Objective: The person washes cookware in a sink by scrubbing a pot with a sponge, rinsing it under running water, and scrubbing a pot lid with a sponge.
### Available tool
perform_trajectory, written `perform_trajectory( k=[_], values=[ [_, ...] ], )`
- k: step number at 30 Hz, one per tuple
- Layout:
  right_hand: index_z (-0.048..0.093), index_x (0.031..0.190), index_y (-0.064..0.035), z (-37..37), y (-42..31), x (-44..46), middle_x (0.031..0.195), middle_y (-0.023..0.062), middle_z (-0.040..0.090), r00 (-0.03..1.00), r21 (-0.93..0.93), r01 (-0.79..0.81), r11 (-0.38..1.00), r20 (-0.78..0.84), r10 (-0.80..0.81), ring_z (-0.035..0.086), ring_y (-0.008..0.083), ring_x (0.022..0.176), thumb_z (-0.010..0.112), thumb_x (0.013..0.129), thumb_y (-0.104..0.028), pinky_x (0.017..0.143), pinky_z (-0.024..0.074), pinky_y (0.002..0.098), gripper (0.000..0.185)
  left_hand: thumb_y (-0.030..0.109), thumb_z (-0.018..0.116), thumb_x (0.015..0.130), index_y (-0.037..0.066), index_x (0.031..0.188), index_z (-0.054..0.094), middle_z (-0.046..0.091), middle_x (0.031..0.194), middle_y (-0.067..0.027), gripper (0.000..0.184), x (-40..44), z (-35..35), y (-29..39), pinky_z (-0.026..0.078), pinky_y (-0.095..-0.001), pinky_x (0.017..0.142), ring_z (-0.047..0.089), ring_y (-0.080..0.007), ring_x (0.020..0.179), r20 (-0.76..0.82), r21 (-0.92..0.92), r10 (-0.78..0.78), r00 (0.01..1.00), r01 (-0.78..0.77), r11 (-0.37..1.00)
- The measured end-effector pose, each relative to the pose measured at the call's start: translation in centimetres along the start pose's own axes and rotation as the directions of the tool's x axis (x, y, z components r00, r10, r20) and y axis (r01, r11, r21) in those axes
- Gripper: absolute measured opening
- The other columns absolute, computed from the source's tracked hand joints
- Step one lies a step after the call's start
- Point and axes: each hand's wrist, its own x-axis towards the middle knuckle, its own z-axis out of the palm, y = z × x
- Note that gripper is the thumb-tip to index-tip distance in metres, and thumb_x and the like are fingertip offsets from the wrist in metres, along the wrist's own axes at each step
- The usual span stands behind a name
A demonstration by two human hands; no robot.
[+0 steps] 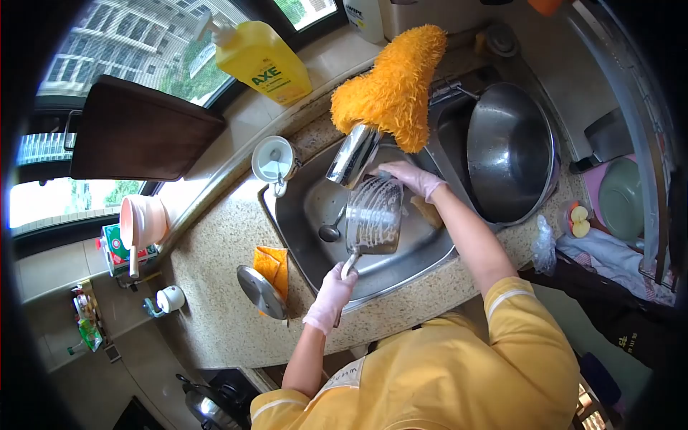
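Note:
Both hands wear thin pale gloves. My left hand (333, 292) is closed round the handle of a metal pot (374, 218), whose side is streaked with white suds. The pot is tilted over the left basin of the steel sink (304, 269). At the pot's far end is my right hand (410, 176), its fingers bent against the pot; anything under them is hidden. A ladle (330, 232) lies in the basin left of the pot. To the right of the pot is a brown sponge-like piece (427, 212). The faucet (353, 154), topped with orange fluffy cloth (394, 89), stands above.
A large steel bowl (509, 154) fills the right basin. Left of the sink are a white mug (274, 159), a round lid (262, 292) and an orange cloth (278, 266). Behind stands a yellow detergent bottle (264, 64); a green bowl (622, 198) and a cut apple (579, 221) are at right.

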Motion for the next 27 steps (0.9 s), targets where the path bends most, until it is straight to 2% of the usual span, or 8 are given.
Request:
perform_trajectory(
  k=[3, 5, 9, 12, 16, 20, 24, 27],
  values=[
    [0.058, 0.12, -0.0052, 1.5, 1.9, -3.0, 0.113, 0.0027, 0.062, 0.978, 0.275, 0.21, 0.938, -0.043, -0.206, 0.057, 0.0158, 0.104, 0.042, 0.095, -0.037, 0.094, 0.0416, 0.0299, 0.043, 0.019, 0.05, 0.094, 0.008, 0.094, 0.053, 0.041, 0.062, 0.0061, 0.011, -2.4, -0.9, 2.2, 0.028, -0.0231, 0.04, 0.035, -0.0061, 0.047, 0.351, -0.43, -0.192, 0.916, 0.34, 0.836],
    [0.054, 0.126, -0.0056, 2.8, 0.2, -5.5, 0.118, 0.0052, 0.059, 0.96, 0.597, -0.131, 0.792, -0.123, 0.252, 0.054, 0.016, 0.11, 0.039, 0.097, -0.039, 0.098, 0.0383, 0.0296, 0.046, 0.018, 0.048, 0.096, 0.012, 0.086, 0.049, 0.034, 0.061, 0.0083, 0.012, -2.3, -0.1, 1.3, 0.02, -0.0186, 0.037, 0.026, -0.002, 0.045, 0.514, -0.583, -0.139, 0.846, 0.464, 0.667],
    [0.047, 0.131, -0.0051, 5.2, 3.9, -7.1, 0.132, 0.0053, 0.048, 0.835, 0.635, -0.028, 0.772, -0.41, 0.368, 0.045, 0.0162, 0.121, 0.039, 0.098, -0.032, 0.101, 0.0371, 0.0299, 0.043, 0.018, 0.042, 0.097, 0.01, 0.087, 0.048, 0.034, 0.063, 0.008, 0.015, 0.1, 1.9, 1.5, 0.025, -0.0163, 0.035, 0.027, -0.0007, 0.045, 0.694, -0.715, 0.059, 0.718, 0.676, 0.178],
    [0.045, 0.135, -0.0086, 8.6, 4.0, -8.8, 0.138, 0.0101, 0.042, 0.759, -0.223, 0.12, 0.967, -0.607, -0.234, 0.041, 0.0236, 0.126, 0.041, 0.098, -0.029, 0.105, 0.0315, 0.0328, 0.042, 0.016, 0.039, 0.097, 0.008, 0.084, 0.048, 0.035, 0.062, 0.007, 0.017, 3.4, 4.0, 0.7, 0.027, -0.0174, 0.035, 0.031, -0.0024, 0.046, 0.675, -0.677, 0.328, 0.66, 0.732, -0.078],
    [0.05, 0.132, -0.0173, 10.1, 0.5, -9.1, 0.137, 0.0071, 0.044, 0.758, -0.829, 0.191, 0.525, -0.215, -0.616, 0.041, 0.0287, 0.125, 0.055, 0.088, -0.018, 0.105, 0.0336, 0.0375, 0.044, 0.014, 0.039, 0.096, 0.007, 0.08, 0.045, 0.035, 0.062, 0.0059, 0.018, 4.4, 4.7, 2.6, 0.028, -0.0179, 0.035, 0.03, -0.0031, 0.045, 0.708, -0.594, 0.28, 0.648, 0.761, -0.259],
    [0.063, 0.111, -0.0136, 8.9, -2.5, -6.5, 0.115, 0.0026, 0.058, 0.808, -0.77, 0.327, 0.547, -0.071, -0.584, 0.052, 0.0235, 0.111, 0.061, 0.08, -0.018, 0.097, 0.042, 0.0377, 0.032, 0.007, 0.042, 0.093, 0.006, 0.074, 0.041, 0.036, 0.062, 0.0045, 0.019, 4.4, 5.5, 2.4, 0.027, -0.0171, 0.035, 0.03, -0.0038, 0.043, 0.756, -0.536, 0.215, 0.618, 0.773, -0.338],
    [0.067, 0.093, -0.0143, 9.5, -0.1, -6.5, 0.103, 0.0023, 0.062, 0.692, -0.79, 0.595, 0.147, 0.411, -0.594, 0.056, 0.0208, 0.104, 0.061, 0.08, -0.02, 0.089, 0.0474, 0.0345, 0.015, 0.004, 0.041, 0.09, 0.007, 0.072, 0.039, 0.032, 0.059, 0.0047, 0.019, 4.7, 5.7, 1.6, 0.027, -0.0174, 0.036, 0.029, -0.0047, 0.045, 0.762, -0.605, 0.122, 0.636, 0.766, -0.217],
    [0.067, 0.093, -0.016, 8.5, -1.0, -4.3, 0.1, 0.0041, 0.063, 0.832, -0.856, 0.365, 0.365, 0.125, -0.54, 0.06, 0.0219, 0.096, 0.059, 0.082, -0.023, 0.08, 0.0506, 0.0353, 0.015, 0.003, 0.042, 0.089, 0.009, 0.068, 0.036, 0.031, 0.059, 0.0047, 0.023, 4.6, 5.9, 1.7, 0.026, -0.0177, 0.037, 0.028, -0.0045, 0.045, 0.736, -0.674, -0.008, 0.677, 0.731, -0.103]
  ],
)
